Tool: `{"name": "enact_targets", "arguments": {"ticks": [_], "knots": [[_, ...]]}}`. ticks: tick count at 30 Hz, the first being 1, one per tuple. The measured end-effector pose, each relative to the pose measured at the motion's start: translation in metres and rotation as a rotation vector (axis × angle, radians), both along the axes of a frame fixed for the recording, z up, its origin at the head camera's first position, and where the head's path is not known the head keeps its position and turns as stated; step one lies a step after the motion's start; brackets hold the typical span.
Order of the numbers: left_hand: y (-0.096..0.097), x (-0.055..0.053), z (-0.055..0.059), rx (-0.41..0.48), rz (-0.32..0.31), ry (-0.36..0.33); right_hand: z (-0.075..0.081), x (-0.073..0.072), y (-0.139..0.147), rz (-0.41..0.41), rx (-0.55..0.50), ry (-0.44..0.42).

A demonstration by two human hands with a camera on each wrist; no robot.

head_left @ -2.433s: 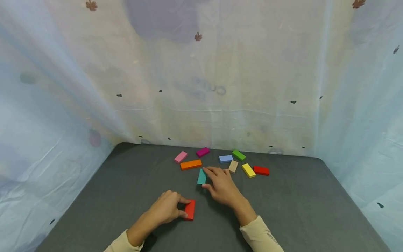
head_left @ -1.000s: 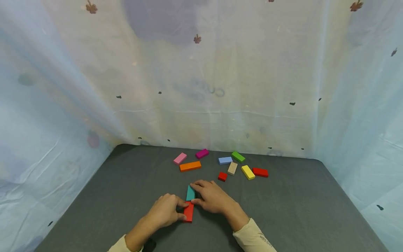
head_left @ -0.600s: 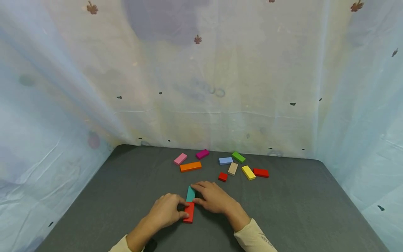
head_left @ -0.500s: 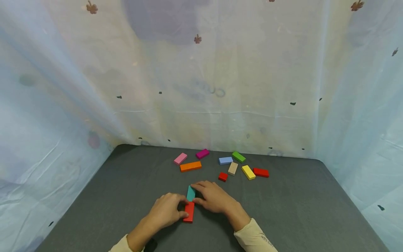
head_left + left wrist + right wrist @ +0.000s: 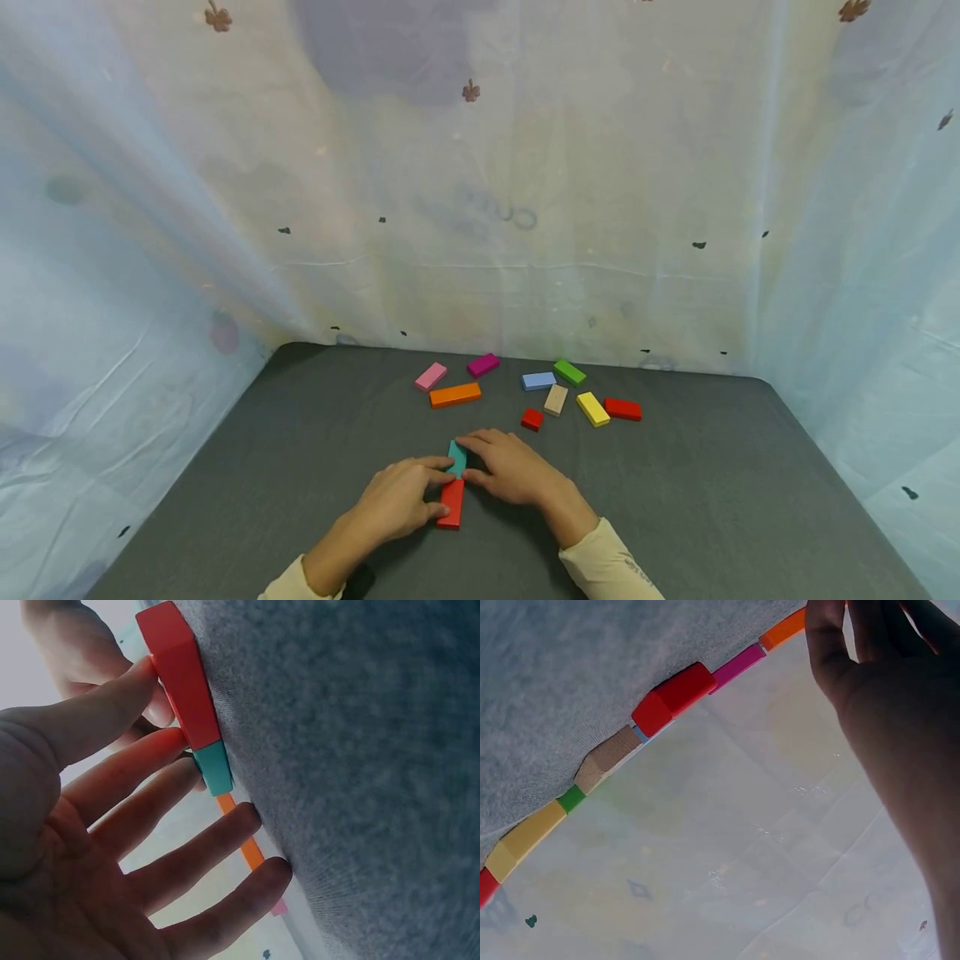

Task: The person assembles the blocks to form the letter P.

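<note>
A red block (image 5: 452,505) and a teal block (image 5: 457,460) lie end to end on the grey tabletop, the teal one farther away. My left hand (image 5: 395,498) lies along their left side; in the left wrist view, its thumb and index finger touch the red block (image 5: 186,686) and its middle finger reaches the teal block (image 5: 214,768), all fairly straight. From the right, my right hand (image 5: 517,471) pinches the teal block, index finger at the far end and thumb near the joint. The right wrist view leaves this grip out of sight.
Beyond the hands lie an orange block (image 5: 455,395), pink block (image 5: 431,377), magenta block (image 5: 483,365), blue block (image 5: 538,381), green block (image 5: 570,372), tan block (image 5: 556,399), yellow block (image 5: 593,409), long red block (image 5: 622,409) and small red block (image 5: 532,419). A printed curtain (image 5: 525,208) surrounds the table.
My right hand has brought the teal block nearer and leftward, against the red block's far end. My left index and middle fingers have since stretched forward to the teal block's side.
</note>
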State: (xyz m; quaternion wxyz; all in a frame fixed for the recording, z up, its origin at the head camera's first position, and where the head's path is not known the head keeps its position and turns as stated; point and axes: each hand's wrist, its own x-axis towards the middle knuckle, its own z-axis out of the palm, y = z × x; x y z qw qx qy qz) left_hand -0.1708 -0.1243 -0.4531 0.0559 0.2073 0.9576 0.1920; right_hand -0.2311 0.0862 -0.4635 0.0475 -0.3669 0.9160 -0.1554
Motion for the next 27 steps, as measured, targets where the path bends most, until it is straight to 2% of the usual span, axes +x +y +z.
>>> {"name": "enact_targets", "arguments": {"ticks": [5, 13, 19, 27], "knots": [[0.0, 0.0, 0.0, -0.003, -0.005, 0.0, 0.002, -0.002, 0.004, -0.028, -0.001, 0.04], [-0.001, -0.001, -0.001, 0.004, 0.006, -0.005, -0.002, -0.006, 0.005, -0.067, -0.02, 0.221], [0.0, -0.001, 0.0, 0.018, 0.006, -0.005, -0.002, -0.008, 0.001, -0.115, -0.055, 0.237], [0.0, 0.0, 0.002, 0.025, 0.004, 0.008, 0.0, -0.019, -0.003, -0.184, -0.135, 0.246]]}}
